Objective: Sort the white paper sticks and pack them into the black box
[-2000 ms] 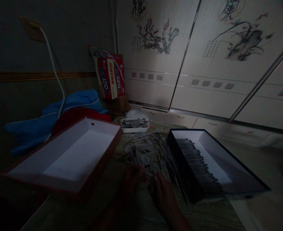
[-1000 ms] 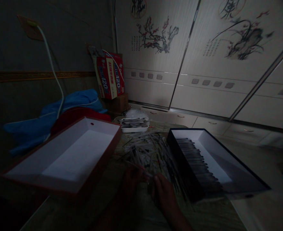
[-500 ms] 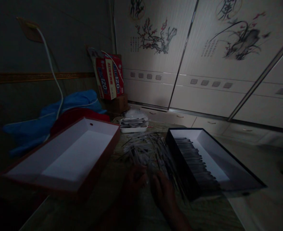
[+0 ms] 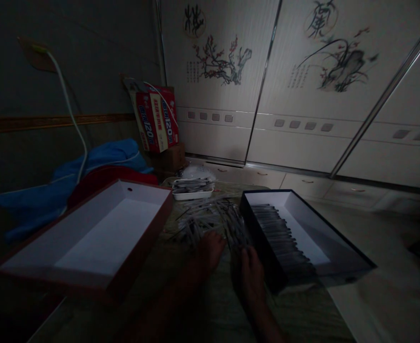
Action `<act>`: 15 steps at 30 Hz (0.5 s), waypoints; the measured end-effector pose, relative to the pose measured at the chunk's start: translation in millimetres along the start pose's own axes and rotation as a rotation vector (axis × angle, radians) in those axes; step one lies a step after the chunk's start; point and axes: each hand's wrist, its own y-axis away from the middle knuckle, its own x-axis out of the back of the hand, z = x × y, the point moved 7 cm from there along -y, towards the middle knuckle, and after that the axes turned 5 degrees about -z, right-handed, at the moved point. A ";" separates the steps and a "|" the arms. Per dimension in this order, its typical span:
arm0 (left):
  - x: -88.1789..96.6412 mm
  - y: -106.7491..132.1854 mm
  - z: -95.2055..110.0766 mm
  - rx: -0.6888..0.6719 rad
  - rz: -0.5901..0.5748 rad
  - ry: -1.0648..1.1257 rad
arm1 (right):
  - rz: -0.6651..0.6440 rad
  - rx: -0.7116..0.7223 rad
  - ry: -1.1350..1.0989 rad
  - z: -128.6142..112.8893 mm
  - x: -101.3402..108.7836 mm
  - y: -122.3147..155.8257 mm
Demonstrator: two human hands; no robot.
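Observation:
On the table, pale slim pen barrels [image 4: 201,219] and thin dark pen refills [image 4: 235,226] lie in a loose pile. My left hand [image 4: 211,248] is at the near edge of the barrels, its fingers curled; whatever they grip is hidden. Beside it, my right hand [image 4: 252,269] is closed at the near end of the refills, close to the dark box. Dim light hides what is in its fingers. Inside the dark box [image 4: 342,238], several pens [image 4: 283,233] lie side by side in a row along the left wall.
A red box [image 4: 138,257] with a white inside stands open on the left. Behind the pile sits a white tray [image 4: 193,195] of pens. Blue cloth [image 4: 113,152], a red printed carton [image 4: 156,119] and sliding cabinet doors [image 4: 210,138] are farther back.
My hands were close together in front of the pile. My left hand has moved forward to the barrels, and my right hand has shifted right, apart from it. The view has turned slightly.

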 end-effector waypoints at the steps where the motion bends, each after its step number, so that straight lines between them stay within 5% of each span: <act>1: -2.0 -3.3 -1.6 -0.002 -0.010 -0.022 | -0.005 -0.006 0.005 0.2 -0.6 -0.3; 15: -8.1 -3.2 -8.4 0.018 0.016 0.010 | -0.001 -0.014 0.017 -1.3 -1.5 1.9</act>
